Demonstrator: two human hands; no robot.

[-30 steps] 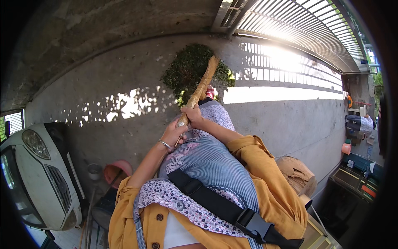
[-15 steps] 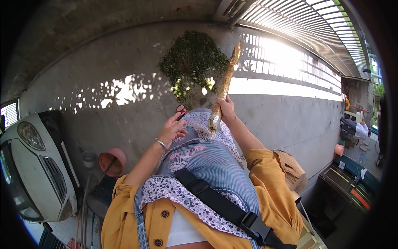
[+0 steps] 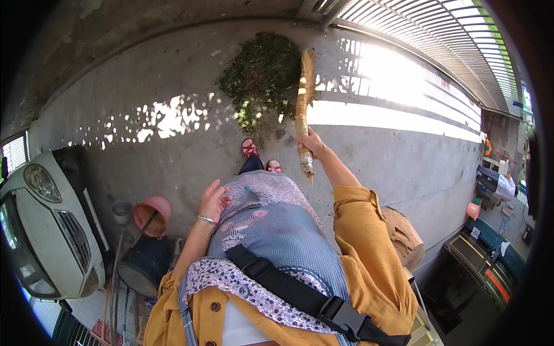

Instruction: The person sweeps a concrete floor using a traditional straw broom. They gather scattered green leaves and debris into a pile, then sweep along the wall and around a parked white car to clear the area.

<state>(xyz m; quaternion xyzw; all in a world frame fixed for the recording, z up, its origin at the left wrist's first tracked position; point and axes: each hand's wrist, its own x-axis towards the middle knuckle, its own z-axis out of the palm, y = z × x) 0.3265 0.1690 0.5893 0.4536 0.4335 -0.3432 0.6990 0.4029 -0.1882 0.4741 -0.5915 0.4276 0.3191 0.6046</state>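
Observation:
My right hand (image 3: pixel 311 143) is closed round the near part of a straw hand broom (image 3: pixel 302 112), whose handle is wrapped in shiny tan tape. The broom points away from me, its frayed brownish straw end beside a heap of cut green plants (image 3: pixel 262 72) on the concrete floor. Paler, sunlit leaves or flowers lie along the heap's near edge. Whether the straw touches the floor, I cannot tell. My left hand (image 3: pixel 214 200) is empty, fingers apart, in front of my patterned apron (image 3: pixel 271 222). Both feet, in red-strapped sandals (image 3: pixel 249 147), show beyond the apron.
A parked light-coloured car (image 3: pixel 55 222) stands at left. Beside it are a pink bucket (image 3: pixel 163 209), a grey pail (image 3: pixel 122 211), a dark tub (image 3: pixel 141 275) and several long handles. At right are a cut log (image 3: pixel 402 237) and a dark glossy surface (image 3: pixel 447 282). A slatted gate (image 3: pixel 444 52) stands far right.
The broom has swung left, its straw end now by the heap's right side, and my right hand has moved slightly with it. My left hand has drawn back and left. Both sandals now show.

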